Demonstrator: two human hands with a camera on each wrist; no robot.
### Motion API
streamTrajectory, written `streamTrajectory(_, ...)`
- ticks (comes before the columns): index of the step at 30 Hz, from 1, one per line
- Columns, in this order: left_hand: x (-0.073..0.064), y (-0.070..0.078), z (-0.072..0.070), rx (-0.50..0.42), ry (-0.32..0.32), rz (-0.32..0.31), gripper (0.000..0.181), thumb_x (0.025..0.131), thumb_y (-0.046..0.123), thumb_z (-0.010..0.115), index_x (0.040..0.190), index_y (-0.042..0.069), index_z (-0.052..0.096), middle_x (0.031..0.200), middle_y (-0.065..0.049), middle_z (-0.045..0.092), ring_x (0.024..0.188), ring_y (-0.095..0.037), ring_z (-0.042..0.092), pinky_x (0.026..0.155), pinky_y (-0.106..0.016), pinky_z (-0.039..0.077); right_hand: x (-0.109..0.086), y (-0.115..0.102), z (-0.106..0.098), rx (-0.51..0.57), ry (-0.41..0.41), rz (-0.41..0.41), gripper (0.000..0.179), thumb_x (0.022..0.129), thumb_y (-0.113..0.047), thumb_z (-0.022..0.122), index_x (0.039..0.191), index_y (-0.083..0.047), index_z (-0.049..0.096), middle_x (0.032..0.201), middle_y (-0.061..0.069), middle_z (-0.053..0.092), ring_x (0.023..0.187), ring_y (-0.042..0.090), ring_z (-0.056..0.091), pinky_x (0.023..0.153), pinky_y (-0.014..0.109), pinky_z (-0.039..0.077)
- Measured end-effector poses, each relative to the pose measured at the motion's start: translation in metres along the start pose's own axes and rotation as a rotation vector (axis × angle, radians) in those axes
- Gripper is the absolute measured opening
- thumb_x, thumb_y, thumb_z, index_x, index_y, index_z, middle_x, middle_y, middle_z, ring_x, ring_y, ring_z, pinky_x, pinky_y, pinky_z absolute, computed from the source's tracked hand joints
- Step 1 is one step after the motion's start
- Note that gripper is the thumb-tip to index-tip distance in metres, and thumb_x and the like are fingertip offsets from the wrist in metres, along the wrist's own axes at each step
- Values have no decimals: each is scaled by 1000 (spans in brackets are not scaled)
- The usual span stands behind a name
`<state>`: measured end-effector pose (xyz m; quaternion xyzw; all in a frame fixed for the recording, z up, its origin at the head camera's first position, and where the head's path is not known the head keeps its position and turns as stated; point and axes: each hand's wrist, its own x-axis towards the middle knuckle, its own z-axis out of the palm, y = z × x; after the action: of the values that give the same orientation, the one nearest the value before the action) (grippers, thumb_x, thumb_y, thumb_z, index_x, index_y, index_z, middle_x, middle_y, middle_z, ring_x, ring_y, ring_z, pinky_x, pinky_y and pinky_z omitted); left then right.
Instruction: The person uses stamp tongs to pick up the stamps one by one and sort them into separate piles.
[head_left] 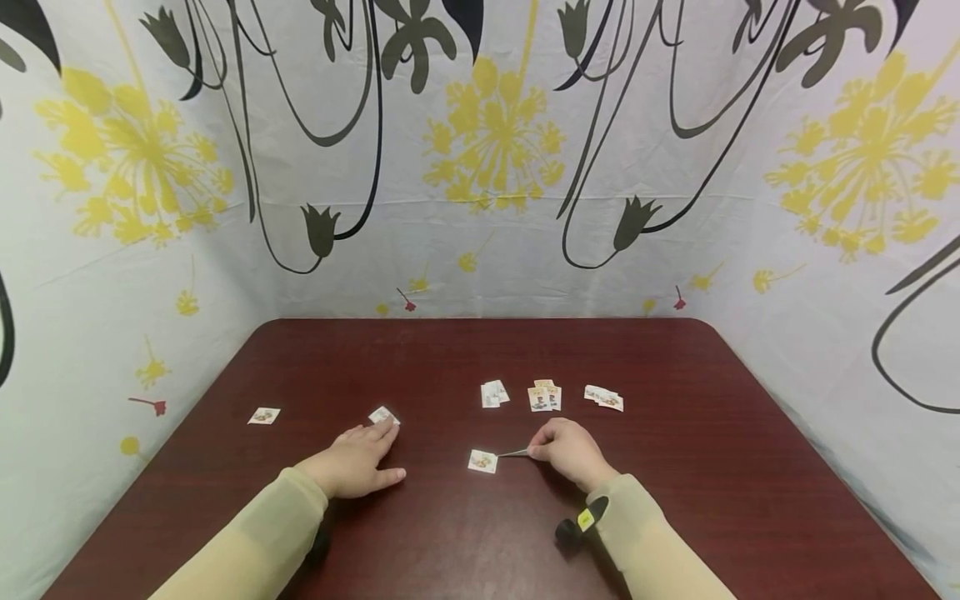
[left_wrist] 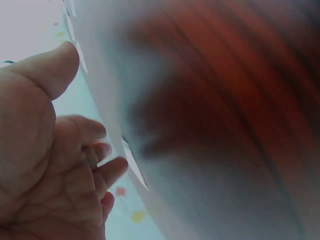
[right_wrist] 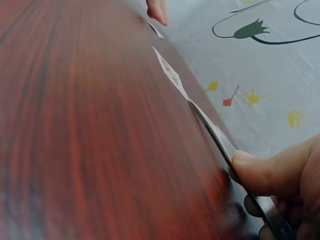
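Note:
My right hand (head_left: 572, 452) pinches a pair of metal tweezers (right_wrist: 212, 132) between thumb and fingers. The tweezers' tips meet the right corner of a small white picture card (head_left: 482, 461), in front of me near the table's middle. In the right wrist view that card (right_wrist: 170, 74) looks tilted up from the wood, though I cannot tell whether it is fully lifted. To the left, my left hand (head_left: 356, 461) lies palm down with fingers extended, fingertips on another small card (head_left: 381, 413) and partly covering it. The left wrist view shows this hand's palm (left_wrist: 45, 175) and loosely bent fingers.
Farther left lies a single card (head_left: 264, 415). Beyond my right hand are three small overlapping groups of cards: a left group (head_left: 491, 395), a middle one (head_left: 544, 397) and a right one (head_left: 603, 397). A patterned cloth (head_left: 480, 250) hangs around the dark red table (head_left: 420, 358).

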<state>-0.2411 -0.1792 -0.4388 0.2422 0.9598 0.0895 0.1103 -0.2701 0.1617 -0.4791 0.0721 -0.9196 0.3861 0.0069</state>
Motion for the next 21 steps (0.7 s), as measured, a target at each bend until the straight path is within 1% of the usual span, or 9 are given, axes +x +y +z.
streamTrajectory(3, 2, 8, 2, 18, 9, 86, 71, 96, 45, 55, 146, -2, 37, 153, -18, 31, 140, -35, 29, 112, -56, 20, 0, 0, 0, 0, -1, -1, 18, 78, -14, 78, 65, -20, 69, 74, -8, 57, 71, 12, 51, 69, 32, 43)
streamTrajectory(6, 6, 19, 3, 44, -11, 160, 68, 97, 47, 52, 147, 4, 38, 154, -14, 31, 141, -32, 29, 113, -54, 17, 0, 1, 1, -1, -5, -2, 18, 78, -14, 78, 65, -21, 69, 75, -8, 57, 72, 12, 51, 70, 32, 43)
streamTrajectory(10, 14, 36, 6, 98, -62, 231, 65, 97, 50, 48, 148, 11, 38, 155, -6, 31, 142, -26, 28, 115, -51, 15, 0, 3, 2, 0, -8, -4, 17, 79, -14, 78, 65, -21, 69, 75, -8, 57, 72, 12, 51, 70, 32, 42)
streamTrajectory(14, 24, 51, 8, 151, -102, 278, 63, 98, 53, 44, 150, 19, 36, 156, 2, 28, 143, -21, 26, 116, -48, 16, 0, 3, 2, 2, -4, -6, 17, 78, -13, 78, 65, -21, 69, 75, -8, 56, 72, 12, 51, 70, 32, 42)
streamTrajectory(17, 32, 59, 9, 181, -116, 308, 60, 99, 53, 42, 150, 24, 36, 156, 6, 28, 143, -19, 26, 116, -48, 16, 0, 2, 1, 0, -2, -8, 17, 78, -13, 78, 66, -21, 69, 75, -8, 56, 72, 12, 51, 70, 32, 42)
streamTrajectory(21, 37, 65, 9, 198, -132, 314, 58, 98, 54, 42, 150, 27, 37, 155, 8, 30, 142, -18, 28, 115, -47, 17, 0, 1, 1, -3, -1, -16, 17, 78, -13, 77, 66, -21, 69, 75, -9, 57, 73, 11, 52, 71, 32, 43)
